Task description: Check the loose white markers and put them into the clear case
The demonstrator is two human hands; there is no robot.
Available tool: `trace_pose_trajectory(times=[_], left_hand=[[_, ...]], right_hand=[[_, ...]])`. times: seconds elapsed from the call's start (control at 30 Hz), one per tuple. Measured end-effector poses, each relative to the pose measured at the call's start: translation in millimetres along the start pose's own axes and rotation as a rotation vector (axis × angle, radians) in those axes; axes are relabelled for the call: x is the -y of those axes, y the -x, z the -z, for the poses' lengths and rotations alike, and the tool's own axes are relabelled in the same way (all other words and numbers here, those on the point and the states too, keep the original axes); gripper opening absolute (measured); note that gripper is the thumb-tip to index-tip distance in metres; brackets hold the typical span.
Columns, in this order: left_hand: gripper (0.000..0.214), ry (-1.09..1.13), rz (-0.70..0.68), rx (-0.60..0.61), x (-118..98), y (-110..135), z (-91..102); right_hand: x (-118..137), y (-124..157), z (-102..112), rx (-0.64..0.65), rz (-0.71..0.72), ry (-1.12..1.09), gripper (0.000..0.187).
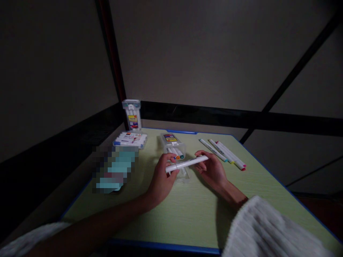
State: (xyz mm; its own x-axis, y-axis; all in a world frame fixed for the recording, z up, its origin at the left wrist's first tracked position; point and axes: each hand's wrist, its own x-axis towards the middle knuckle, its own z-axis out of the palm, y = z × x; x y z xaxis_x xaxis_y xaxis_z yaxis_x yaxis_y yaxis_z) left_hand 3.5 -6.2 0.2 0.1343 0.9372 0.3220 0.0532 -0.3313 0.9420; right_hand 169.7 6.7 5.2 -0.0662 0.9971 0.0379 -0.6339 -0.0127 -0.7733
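Note:
Above the table's middle, a white marker [186, 163] is held level, tilted slightly up to the right. My left hand [163, 180] pinches its left end between thumb and fingers. Around its right end curl the fingers of my right hand [213, 171]. Just behind the marker lies a clear plastic marker case [164, 141] with a yellow and dark label. Its open end faces me, and several markers with orange, green and blue ends [177, 156] show inside. The case's clear lid [184, 178] is partly hidden beneath my hands.
Several loose markers [223, 151] lie on the right of the table [187, 217]. At the back left, a closed marker case [132, 115] stands upright behind a flat marker pack [130, 139]. A pixelated teal object [118, 169] rests at left. Walls border the table.

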Motion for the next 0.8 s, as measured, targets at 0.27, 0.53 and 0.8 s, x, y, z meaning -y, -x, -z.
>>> trace_pose_trajectory(times=[0.27,0.53,0.8], left_hand=[[0.031,-0.006,0.003,0.006,-1.5,0.9,-0.3],[0.03,0.002,0.003,0.002,-3.4,0.4,-0.2],[0.03,0.023,0.014,0.014,-2.1,1.0,-0.4]], right_hand=[[-1.1,-0.7,1.1,-0.009,0.022,0.016,0.024],[-1.0,-0.4,0.9,-0.017,0.016,0.031,0.022],[-1.4,-0.4,0.7,-0.032,0.023,0.018,0.023]])
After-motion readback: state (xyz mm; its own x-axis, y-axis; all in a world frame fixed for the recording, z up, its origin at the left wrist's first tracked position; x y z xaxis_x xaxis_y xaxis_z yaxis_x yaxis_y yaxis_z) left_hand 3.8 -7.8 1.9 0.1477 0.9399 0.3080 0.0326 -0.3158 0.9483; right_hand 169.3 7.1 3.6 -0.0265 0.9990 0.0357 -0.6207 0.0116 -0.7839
